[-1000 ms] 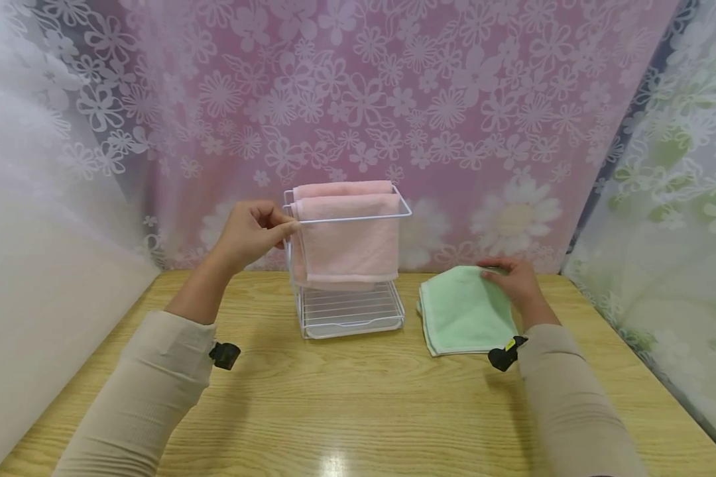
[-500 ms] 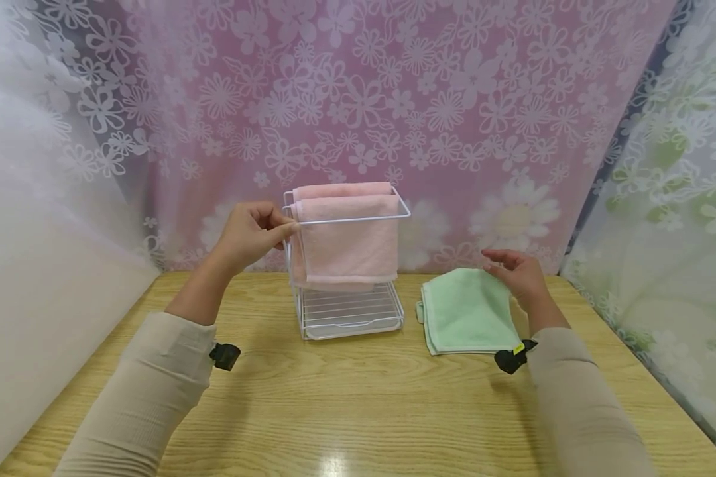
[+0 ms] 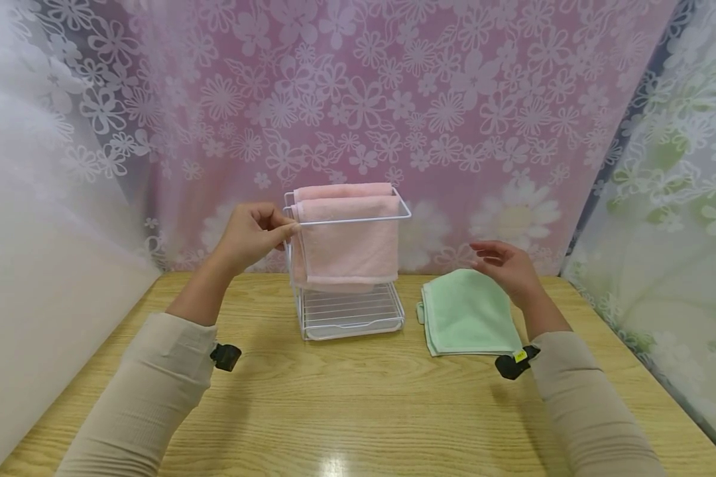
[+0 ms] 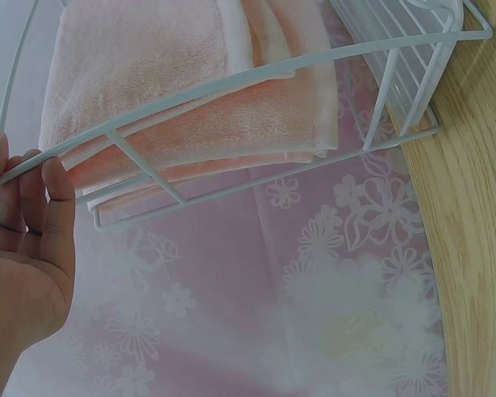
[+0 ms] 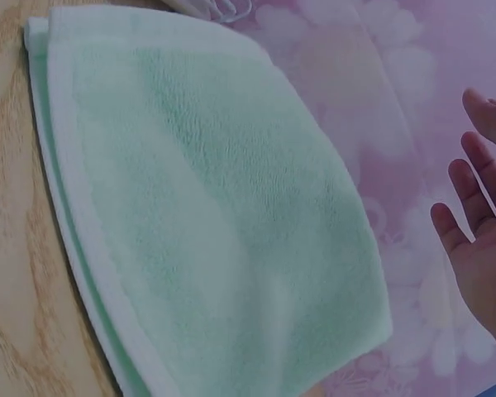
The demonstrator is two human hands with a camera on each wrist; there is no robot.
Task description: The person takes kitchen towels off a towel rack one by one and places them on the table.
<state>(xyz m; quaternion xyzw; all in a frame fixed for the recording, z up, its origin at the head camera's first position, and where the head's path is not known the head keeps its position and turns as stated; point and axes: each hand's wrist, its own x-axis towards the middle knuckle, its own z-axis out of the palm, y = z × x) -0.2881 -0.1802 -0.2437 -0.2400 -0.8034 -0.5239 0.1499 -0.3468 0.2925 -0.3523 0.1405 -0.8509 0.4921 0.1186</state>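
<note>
A white wire rack (image 3: 353, 328) stands on the table with two folded pink towels (image 3: 352, 252) hanging over its upper part. My left hand (image 3: 250, 235) pinches the front left corner of the rack's top bar between thumb and fingers; the left wrist view shows the same wire frame (image 4: 231, 81) in those fingers. To the right of the rack, a folded green towel (image 3: 468, 315) lies on the table. Just above its far right part is my right hand (image 3: 507, 268), apart from it and holding nothing. In the right wrist view the fingers of that hand (image 5: 484, 223) are spread loosely.
The wooden table (image 3: 346, 404) has a pink floral curtain (image 3: 358, 99) behind it. A white sheet (image 3: 54, 218) hangs at the left, and a pale floral curtain (image 3: 680, 212) at the right. Each wrist wears a small black camera (image 3: 225, 356).
My right hand has let go of the green towel's upper edge and lifted off, first to the right and then up and slightly left. The left hand keeps its hold on the rack.
</note>
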